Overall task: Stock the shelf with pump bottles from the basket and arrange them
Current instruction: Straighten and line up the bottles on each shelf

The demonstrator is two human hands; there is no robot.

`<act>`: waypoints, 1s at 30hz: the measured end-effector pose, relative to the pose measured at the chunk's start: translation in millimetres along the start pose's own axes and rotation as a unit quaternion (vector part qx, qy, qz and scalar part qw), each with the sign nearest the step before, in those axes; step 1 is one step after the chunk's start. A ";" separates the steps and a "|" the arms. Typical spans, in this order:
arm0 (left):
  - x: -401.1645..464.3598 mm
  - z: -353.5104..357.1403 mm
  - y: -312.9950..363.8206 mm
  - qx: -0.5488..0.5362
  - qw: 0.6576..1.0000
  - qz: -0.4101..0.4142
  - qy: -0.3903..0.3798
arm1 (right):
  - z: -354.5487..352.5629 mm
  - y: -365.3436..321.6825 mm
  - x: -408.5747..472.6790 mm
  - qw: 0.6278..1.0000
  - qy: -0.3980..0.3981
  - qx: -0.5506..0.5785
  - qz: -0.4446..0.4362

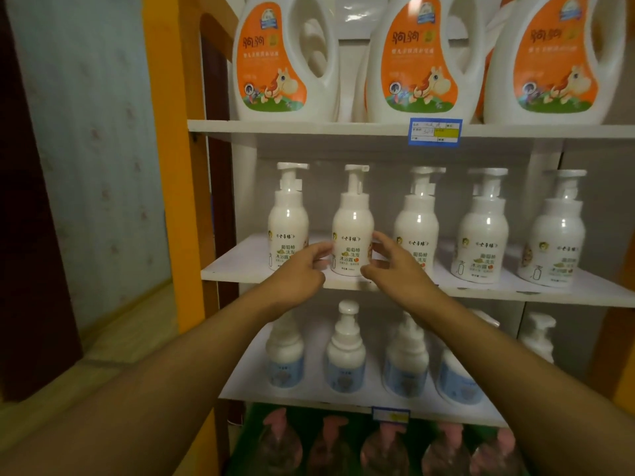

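- Two bare arms, closest of all, reaching up from the bottom corners toward the middle shelf (240,266).
- Left hand (298,269) at the left side of one white pump bottle (352,231), fingertips touching its label, fingers only lightly bent.
- Right hand (395,266) at the right side of the same bottle, thumb low and fingers spread by the label; hard to tell if gripping or just touching.
- Bottle between both hands, standing straight near the front edge of the shelf.
- Just left of the left hand, another white pump bottle (288,218).
- Right of the right hand, three more of the same kind (485,228) in a row, standing apart.
- Above the hands, big white jugs (283,60) with orange labels, and a blue price tag (434,131) on that shelf edge.
- Below the hands, blue-label pump bottles (346,352).
- Lowest down, clear bottles with pink pumps (330,441), blurry.
- Far left of the hands, an orange post (168,159) and a pale wall (86,132).
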State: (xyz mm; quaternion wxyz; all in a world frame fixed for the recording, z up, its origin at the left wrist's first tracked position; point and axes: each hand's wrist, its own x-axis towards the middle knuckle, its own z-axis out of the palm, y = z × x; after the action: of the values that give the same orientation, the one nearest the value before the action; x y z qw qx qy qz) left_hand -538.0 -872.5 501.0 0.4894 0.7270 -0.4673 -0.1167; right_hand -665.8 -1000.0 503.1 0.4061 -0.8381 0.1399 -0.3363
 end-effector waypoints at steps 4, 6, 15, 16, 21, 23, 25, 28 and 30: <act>-1.7 1.3 2.9 -0.015 1.000 -0.002 0.008 | 1.4 0.4 -2.8 1.000 0.003 0.012 -0.002; -6.1 1.8 3.1 -0.022 1.000 0.010 0.012 | 2.1 -0.7 -7.6 1.000 0.008 0.020 -0.006; -48.5 37.3 -44.0 -0.069 0.987 0.038 0.141 | 0.6 17.9 -41.8 0.990 0.087 0.104 -0.030; -50.1 42.7 -53.6 -0.063 0.990 0.013 0.125 | 4.5 27.1 -47.0 0.989 0.083 0.120 -0.020; -54.2 67.7 -97.3 -0.054 0.992 -0.100 0.046 | 33.6 92.7 -67.4 0.989 0.038 0.129 0.062; -54.3 77.4 -111.4 -0.059 0.988 -0.138 0.030 | 45.4 115.5 -72.0 0.992 0.015 0.091 0.092; -53.9 87.5 -123.0 -0.057 0.986 -0.158 0.002 | 58.7 128.1 -76.6 0.991 -0.030 0.082 0.100; -53.6 102.1 -133.0 -0.036 0.989 -0.136 -0.044 | 76.2 142.5 -82.6 0.987 -0.074 0.097 0.103; -53.2 106.6 -136.2 -0.037 0.991 -0.120 -0.043 | 81.1 149.8 -84.9 0.988 -0.064 0.098 0.104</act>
State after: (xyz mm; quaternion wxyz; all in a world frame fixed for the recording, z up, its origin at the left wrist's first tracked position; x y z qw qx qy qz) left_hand -556.4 -883.0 321.3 0.4775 0.7537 -0.3926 -0.2231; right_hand -667.4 -1003.8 312.7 0.5272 -0.7949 0.1667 -0.2497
